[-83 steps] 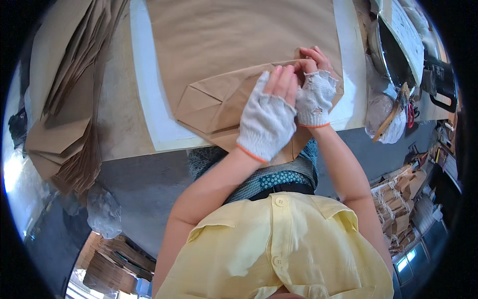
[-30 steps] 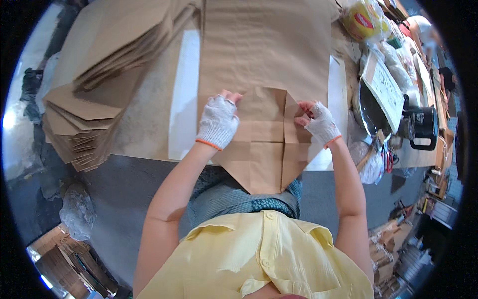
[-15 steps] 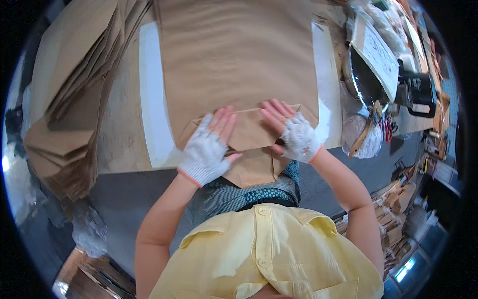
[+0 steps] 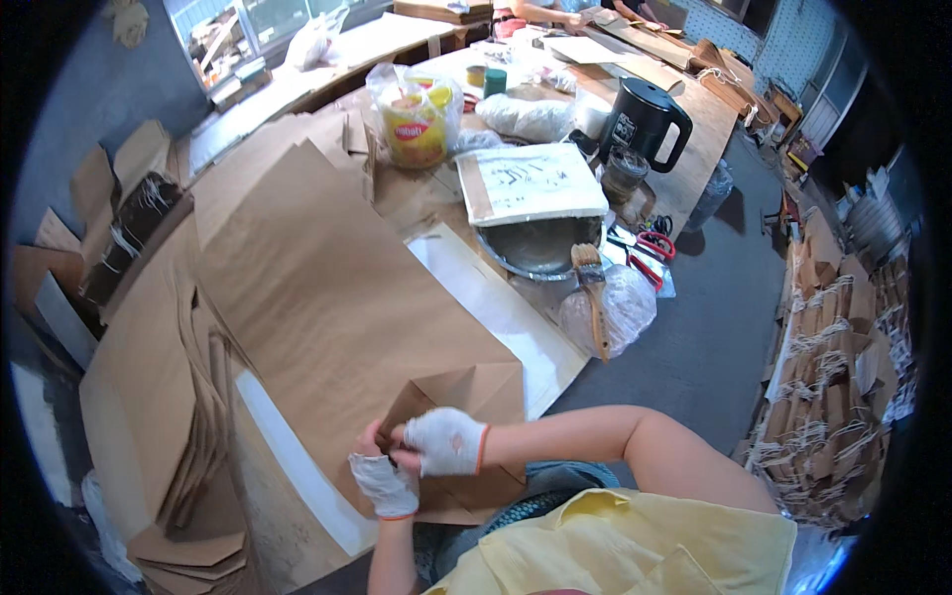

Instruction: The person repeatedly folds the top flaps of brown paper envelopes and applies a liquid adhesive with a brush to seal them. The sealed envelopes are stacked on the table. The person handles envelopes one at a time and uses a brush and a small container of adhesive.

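A large brown paper bag (image 4: 347, 307) lies on the table (image 4: 273, 498), its folded end at the near edge. The right hand (image 4: 443, 443) pinches that end's left side; the left hand (image 4: 385, 481) meets it there with bent fingers, its grip unclear. More paper bags (image 4: 144, 397) lie left; a brush (image 4: 594, 288) and black kettle (image 4: 640, 119) sit farther right.

two gloved hands (image 4: 446, 442), one black kettle (image 4: 643, 119), one brush (image 4: 589, 273), one bowl (image 4: 535, 248), one jar (image 4: 625, 177)
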Available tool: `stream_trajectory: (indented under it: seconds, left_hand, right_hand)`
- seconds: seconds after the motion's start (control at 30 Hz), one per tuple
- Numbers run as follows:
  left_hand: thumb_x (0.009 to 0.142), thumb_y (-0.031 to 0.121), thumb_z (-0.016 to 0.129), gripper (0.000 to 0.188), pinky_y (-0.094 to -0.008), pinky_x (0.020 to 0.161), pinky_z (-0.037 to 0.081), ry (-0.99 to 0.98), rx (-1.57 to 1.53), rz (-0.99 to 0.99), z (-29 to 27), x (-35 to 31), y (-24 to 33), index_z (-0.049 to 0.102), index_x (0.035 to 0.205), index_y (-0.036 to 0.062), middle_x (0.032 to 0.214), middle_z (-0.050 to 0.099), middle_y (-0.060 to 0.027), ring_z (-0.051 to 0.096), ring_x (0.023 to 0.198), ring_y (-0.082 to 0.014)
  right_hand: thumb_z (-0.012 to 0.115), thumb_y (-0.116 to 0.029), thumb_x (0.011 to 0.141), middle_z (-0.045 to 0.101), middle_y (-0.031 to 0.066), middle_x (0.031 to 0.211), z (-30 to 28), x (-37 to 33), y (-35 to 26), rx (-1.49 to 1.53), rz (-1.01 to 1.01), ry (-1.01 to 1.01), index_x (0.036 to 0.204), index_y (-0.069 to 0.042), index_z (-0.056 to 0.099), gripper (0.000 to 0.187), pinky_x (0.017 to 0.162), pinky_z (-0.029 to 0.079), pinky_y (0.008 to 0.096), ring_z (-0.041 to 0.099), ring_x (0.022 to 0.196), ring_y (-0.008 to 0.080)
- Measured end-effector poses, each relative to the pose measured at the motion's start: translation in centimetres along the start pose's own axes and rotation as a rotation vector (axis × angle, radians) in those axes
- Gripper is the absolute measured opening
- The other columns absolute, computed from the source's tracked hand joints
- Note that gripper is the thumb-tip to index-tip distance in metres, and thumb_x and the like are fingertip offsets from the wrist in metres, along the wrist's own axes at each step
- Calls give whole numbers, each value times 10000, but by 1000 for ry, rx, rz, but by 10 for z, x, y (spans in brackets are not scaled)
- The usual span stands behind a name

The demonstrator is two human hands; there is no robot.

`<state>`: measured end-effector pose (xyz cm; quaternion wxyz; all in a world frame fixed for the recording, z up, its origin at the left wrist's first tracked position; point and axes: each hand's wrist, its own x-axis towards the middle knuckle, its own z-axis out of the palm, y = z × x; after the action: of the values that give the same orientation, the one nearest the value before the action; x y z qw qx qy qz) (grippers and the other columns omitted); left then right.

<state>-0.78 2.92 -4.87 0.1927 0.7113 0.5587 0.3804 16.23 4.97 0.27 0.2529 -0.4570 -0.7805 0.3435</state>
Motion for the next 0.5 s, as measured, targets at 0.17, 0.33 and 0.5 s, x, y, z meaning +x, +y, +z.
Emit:
stream_trajectory:
  seconds: [0.17,0.33,0.5]
  left_hand:
    - [817,74,711,503,-407,867,468,-44,-92,-153,-20,7,0,542,1290,57,1065,620,-127,601,991,-273]
    - [957,166,612,197,-333,788,456,-57,-396,-338,-43,27,-31,665,1035,-7,869,654,-67,568,806,-148]
    - [985,209,548,358,-337,645,417,-128,-22,-211,-34,48,-24,611,713,-16,642,583,-73,520,664,-163]
  right_hand:
    - [587,-297,870,693,170,826,-5,3,7,-139,66,81,871,-82,668,230,701,538,468,686,800,355]
    - [673,-216,771,671,127,995,-23,-7,16,-259,-97,-220,877,-131,678,136,813,514,423,648,965,319]
    - [694,-266,762,643,90,1051,-52,24,26,-455,-657,266,873,-145,709,165,896,467,375,592,1084,295]
